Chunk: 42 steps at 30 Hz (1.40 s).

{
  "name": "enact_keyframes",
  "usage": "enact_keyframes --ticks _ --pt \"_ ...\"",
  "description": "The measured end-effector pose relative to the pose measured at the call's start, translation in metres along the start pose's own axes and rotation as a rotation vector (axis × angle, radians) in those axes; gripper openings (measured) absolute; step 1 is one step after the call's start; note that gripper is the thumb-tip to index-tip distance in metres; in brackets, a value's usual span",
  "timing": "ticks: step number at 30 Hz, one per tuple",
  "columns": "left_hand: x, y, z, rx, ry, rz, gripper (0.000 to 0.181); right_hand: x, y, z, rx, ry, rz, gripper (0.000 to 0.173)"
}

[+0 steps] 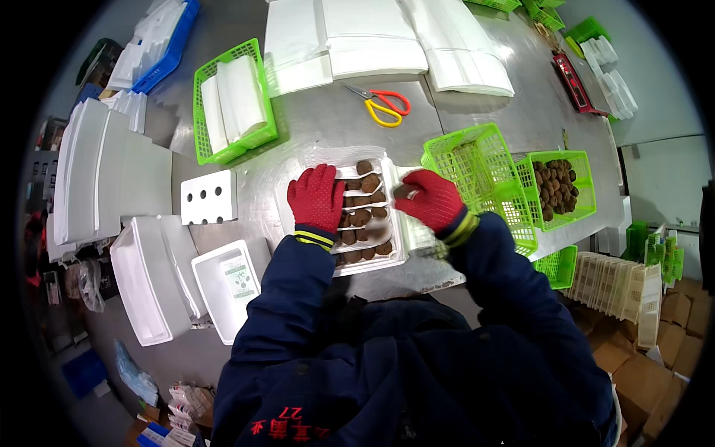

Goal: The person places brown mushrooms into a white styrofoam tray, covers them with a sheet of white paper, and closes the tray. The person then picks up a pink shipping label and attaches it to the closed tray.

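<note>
A white foam box point(397, 258) lies before me, lined with white sheeting and holding rows of round brown mushrooms point(361, 217) between white strips. My left hand point(316, 198), in a red knitted glove, rests palm down over the box's left side, thumb apart from the fingers; its palm is hidden. At the box's right edge, my right hand point(433, 201), gloved alike, pinches a dark mushroom point(403, 191) with a pale spot beside the fingertips. A round, pale-centred thing point(378, 229) over the lower rows is too blurred to identify clearly.
Right stand a green basket point(466, 162) and another of mushrooms point(556, 187). Scissors point(382, 106) lie ahead, near white sheet stacks point(374, 42). Left are a green basket of white sheets point(237, 106), a holed foam lid point(208, 197) and a foam box point(223, 290).
</note>
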<state>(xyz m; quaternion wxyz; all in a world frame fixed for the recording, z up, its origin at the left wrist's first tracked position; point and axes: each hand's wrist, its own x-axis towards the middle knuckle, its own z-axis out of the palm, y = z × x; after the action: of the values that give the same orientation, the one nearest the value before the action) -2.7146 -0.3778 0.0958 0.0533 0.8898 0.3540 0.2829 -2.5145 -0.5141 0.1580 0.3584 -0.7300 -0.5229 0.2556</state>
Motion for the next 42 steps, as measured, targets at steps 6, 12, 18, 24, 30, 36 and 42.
enact_keyframes --ticks 6,12,18,24,30,36,42 --pt "-0.002 -0.003 0.001 0.015 -0.113 -0.043 0.026 0.046 -0.012 0.076 0.002 0.049 0.037 0.042" --pt "0.001 -0.004 -0.002 -0.051 -0.062 -0.021 0.024 0.063 -0.008 0.093 -0.408 -0.066 -0.216 0.022" --pt "0.005 -0.001 -0.005 -0.111 -0.083 -0.016 0.028 0.066 -0.01 0.076 -0.328 -0.11 -0.254 0.03" --pt "0.002 -0.003 -0.002 0.02 -0.144 -0.016 0.031 -0.002 0.042 -0.04 -0.083 0.089 -0.014 0.029" --pt "0.005 0.001 0.007 0.006 -0.083 0.024 0.029 -0.12 0.154 -0.091 -0.623 -0.397 0.411 0.033" --pt "0.006 -0.005 0.003 -0.059 -0.133 -0.009 0.029 -0.139 0.164 -0.028 -0.544 -0.52 0.522 0.027" --pt "-0.027 -0.028 -0.007 -0.377 0.261 -0.422 0.02 -0.117 0.168 -0.058 -0.488 -0.067 0.399 0.021"
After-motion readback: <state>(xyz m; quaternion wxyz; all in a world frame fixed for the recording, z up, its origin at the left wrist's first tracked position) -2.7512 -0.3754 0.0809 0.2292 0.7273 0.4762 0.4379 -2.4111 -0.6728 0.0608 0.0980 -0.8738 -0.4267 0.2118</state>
